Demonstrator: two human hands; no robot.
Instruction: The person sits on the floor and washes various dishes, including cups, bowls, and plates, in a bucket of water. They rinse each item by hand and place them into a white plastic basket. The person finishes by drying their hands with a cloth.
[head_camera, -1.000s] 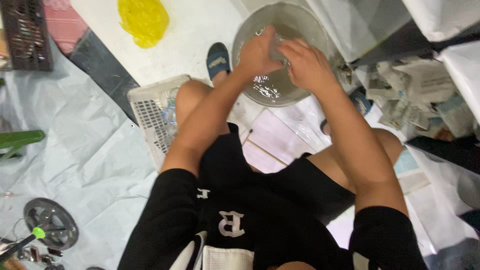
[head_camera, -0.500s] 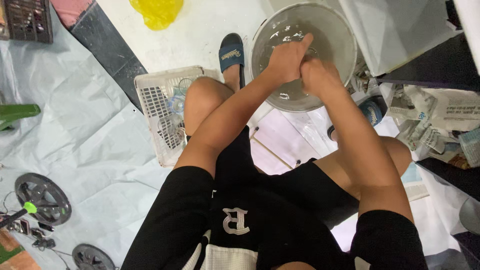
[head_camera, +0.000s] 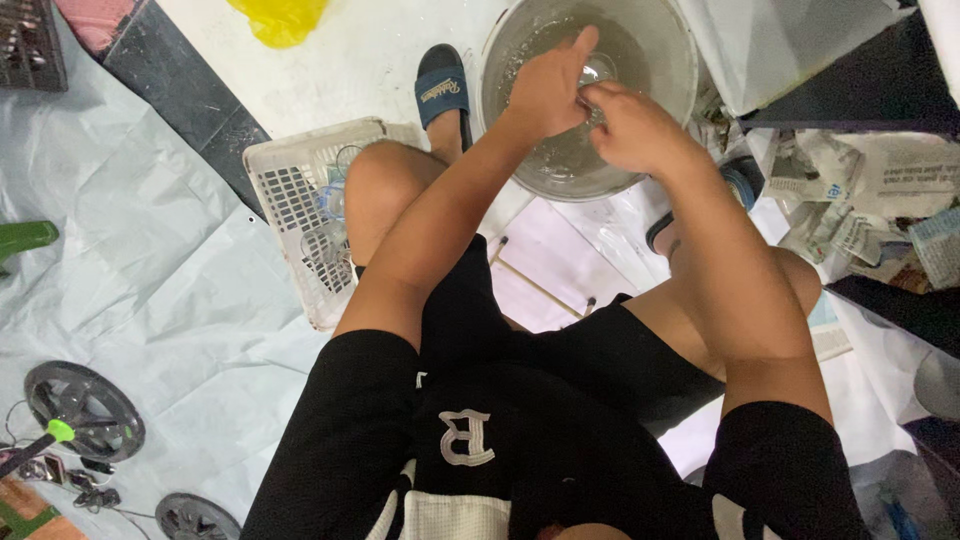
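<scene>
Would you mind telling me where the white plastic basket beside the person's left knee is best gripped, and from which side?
Probably by the rim of the white plastic basket at its outer long edge, coming from the open sheet side on the person's left. The basket lies flat with its mouth up, the rim there is bare, and the left knee overlaps the opposite side. Both the left hand and right hand are over the basin.

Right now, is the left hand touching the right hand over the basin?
Touching. The head view shows the left hand and right hand meeting at the fingertips around a small clear object above the basin.
</scene>
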